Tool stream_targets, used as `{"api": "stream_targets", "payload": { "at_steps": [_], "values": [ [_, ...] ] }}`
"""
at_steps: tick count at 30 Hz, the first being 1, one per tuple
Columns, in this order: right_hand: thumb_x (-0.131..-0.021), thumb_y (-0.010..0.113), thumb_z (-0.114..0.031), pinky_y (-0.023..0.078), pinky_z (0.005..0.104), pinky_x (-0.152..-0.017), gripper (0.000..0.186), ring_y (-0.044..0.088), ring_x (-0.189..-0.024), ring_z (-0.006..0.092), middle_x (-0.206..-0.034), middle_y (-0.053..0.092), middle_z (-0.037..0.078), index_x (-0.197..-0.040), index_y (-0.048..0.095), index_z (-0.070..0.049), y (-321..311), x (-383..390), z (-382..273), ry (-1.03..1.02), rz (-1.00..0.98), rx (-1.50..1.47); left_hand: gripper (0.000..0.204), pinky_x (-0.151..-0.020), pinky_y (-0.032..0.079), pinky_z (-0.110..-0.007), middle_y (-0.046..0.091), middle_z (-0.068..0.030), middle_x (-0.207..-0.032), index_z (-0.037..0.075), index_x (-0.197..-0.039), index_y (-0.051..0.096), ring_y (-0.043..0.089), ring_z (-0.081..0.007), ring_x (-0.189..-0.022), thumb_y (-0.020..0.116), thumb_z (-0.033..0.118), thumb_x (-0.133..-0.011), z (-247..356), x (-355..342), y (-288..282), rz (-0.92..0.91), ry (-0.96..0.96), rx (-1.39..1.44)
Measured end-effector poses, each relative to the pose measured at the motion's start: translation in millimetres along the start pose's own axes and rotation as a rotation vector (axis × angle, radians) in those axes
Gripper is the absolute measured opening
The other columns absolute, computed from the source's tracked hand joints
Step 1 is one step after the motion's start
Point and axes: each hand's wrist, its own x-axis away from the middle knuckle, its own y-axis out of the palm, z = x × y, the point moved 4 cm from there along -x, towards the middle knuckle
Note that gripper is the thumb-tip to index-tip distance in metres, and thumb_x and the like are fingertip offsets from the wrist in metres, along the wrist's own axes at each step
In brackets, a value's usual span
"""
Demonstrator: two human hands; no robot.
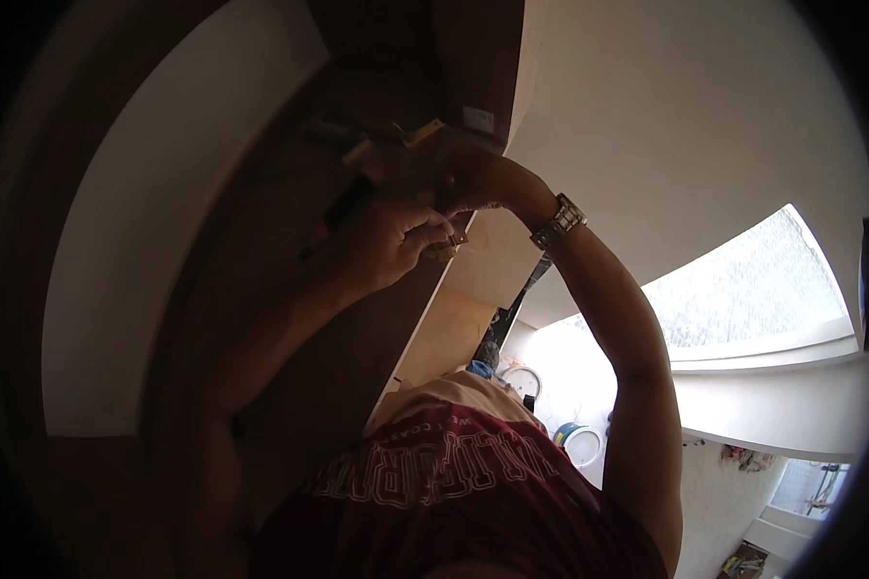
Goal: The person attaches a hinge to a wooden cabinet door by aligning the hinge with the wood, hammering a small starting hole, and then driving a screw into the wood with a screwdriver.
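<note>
My left hand [396, 239] is closed in a pinch at the pale edge of a dark brown panel [357, 338]. A small yellowish, brass-like piece [445, 253] shows at its fingertips, too dim to name for certain. My right hand [468, 179] bends over the same edge just beyond the left, close to its fingers. Deep shade hides most of the right fingers and whatever they may hold. A metal-band watch [560, 222] is on my right wrist.
Beyond my hands lie a yellow strip [423, 133], a pale block [358, 151] and a dark object with an orange end [322, 230]. A white plate [478, 120] sits on dark wood. Lower right are a blue-rimmed bucket [579, 444] and a bright window [743, 285].
</note>
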Motion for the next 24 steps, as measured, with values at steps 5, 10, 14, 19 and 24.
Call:
{"api": "stream_targets", "payload": {
  "at_steps": [5, 10, 14, 19, 24],
  "values": [
    [-0.065, 0.085, -0.023, 0.055, 0.0351, -0.077, 0.044, 0.069, -0.084, 0.0213, -0.089, 0.072, 0.012, -0.101, 0.072, -0.002, 4.1, -1.8, 14.2, -0.005, -0.005, 0.055, 0.013, -0.078, 0.055, -0.035, 0.073, -0.0149, -0.094, 0.003, -0.099, 0.072, 0.073, -0.0270, -0.088, 0.068, 0.015, -0.094, 12.7, 3.9, 1.4, 0.075, 0.065, -0.165],
    [-0.064, 0.085, -0.027, 0.054, 0.0358, -0.073, 0.039, 0.069, -0.081, 0.0250, -0.086, 0.072, 0.013, -0.092, 0.073, -0.002, -0.1, 2.1, 9.9, -0.074, 0.041, 0.013, 0.013, -0.075, 0.056, -0.036, 0.073, -0.0133, -0.091, 0.003, -0.097, 0.070, 0.073, -0.0278, -0.086, 0.067, 0.016, -0.095, 12.9, 7.6, 3.4, 0.134, 0.016, -0.167],
    [-0.063, 0.084, -0.024, 0.054, 0.0360, -0.072, 0.038, 0.069, -0.078, 0.0249, -0.085, 0.072, 0.014, -0.091, 0.073, -0.002, 1.5, -2.7, 10.8, 0.012, 0.010, 0.094, 0.011, -0.076, 0.056, -0.037, 0.073, -0.0130, -0.093, 0.003, -0.099, 0.071, 0.072, -0.0295, -0.088, 0.067, 0.011, -0.094, 11.8, 8.4, 6.2, 0.146, 0.010, -0.141],
    [-0.062, 0.083, -0.021, 0.054, 0.0357, -0.070, 0.033, 0.069, -0.075, 0.0235, -0.080, 0.072, 0.014, -0.085, 0.073, 0.001, 5.4, -3.6, 19.8, 0.018, 0.010, 0.016, 0.010, -0.076, 0.056, -0.037, 0.074, -0.0119, -0.092, 0.003, -0.098, 0.070, 0.072, -0.0289, -0.088, 0.066, 0.011, -0.094, 12.2, 7.5, 9.5, 0.168, 0.017, -0.118],
    [-0.062, 0.083, -0.020, 0.054, 0.0347, -0.069, 0.031, 0.068, -0.073, 0.0219, -0.079, 0.072, 0.014, -0.083, 0.073, 0.001, -2.2, 2.3, 6.3, -0.003, 0.003, -0.018, 0.008, -0.075, 0.056, -0.037, 0.073, -0.0118, -0.092, 0.003, -0.097, 0.070, 0.072, -0.0290, -0.087, 0.066, 0.010, -0.094, 3.9, 10.2, 11.3, 0.201, -0.015, -0.067]
  ]
}}
